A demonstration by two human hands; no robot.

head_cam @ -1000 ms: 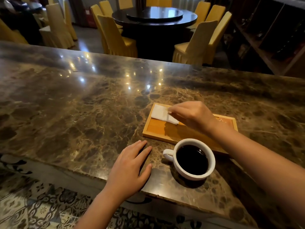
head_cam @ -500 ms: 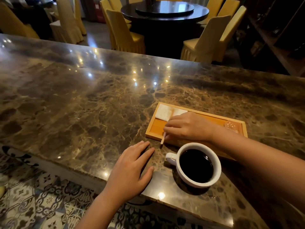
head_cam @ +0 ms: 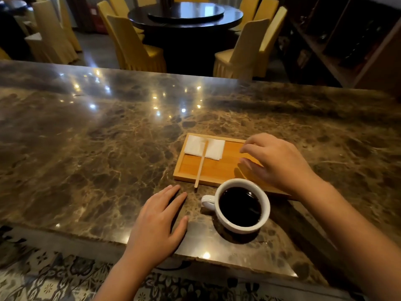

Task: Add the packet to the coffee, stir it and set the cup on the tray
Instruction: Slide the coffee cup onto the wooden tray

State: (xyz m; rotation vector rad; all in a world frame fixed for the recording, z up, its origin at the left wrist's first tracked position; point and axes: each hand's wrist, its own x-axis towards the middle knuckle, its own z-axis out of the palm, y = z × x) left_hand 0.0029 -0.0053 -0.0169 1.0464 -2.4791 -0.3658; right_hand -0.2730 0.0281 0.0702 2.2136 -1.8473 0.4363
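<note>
A white cup [head_cam: 223, 222] of black coffee stands on the marble counter near its front edge, handle to the left. Just behind it lies a wooden tray [head_cam: 214, 170]. A white napkin [head_cam: 214, 149] rests in the tray's far left corner, and a wooden stir stick [head_cam: 201, 164] lies across it, its near end poking over the tray's front rim. My right hand [head_cam: 277, 161] hovers over the tray's right half, fingers apart, holding nothing. My left hand [head_cam: 158, 224] lies flat on the counter left of the cup. The packet is hidden from view.
The brown marble counter [head_cam: 97, 148] stretches wide to the left and far side. Beyond it stand yellow-covered chairs [head_cam: 134, 46] around a dark round table [head_cam: 186, 16]. Dark shelving [head_cam: 351, 35] rises at the right.
My right hand let go of the stir stick, which now lies across the napkin and tray rim, and moved right over the tray. My left hand stayed flat.
</note>
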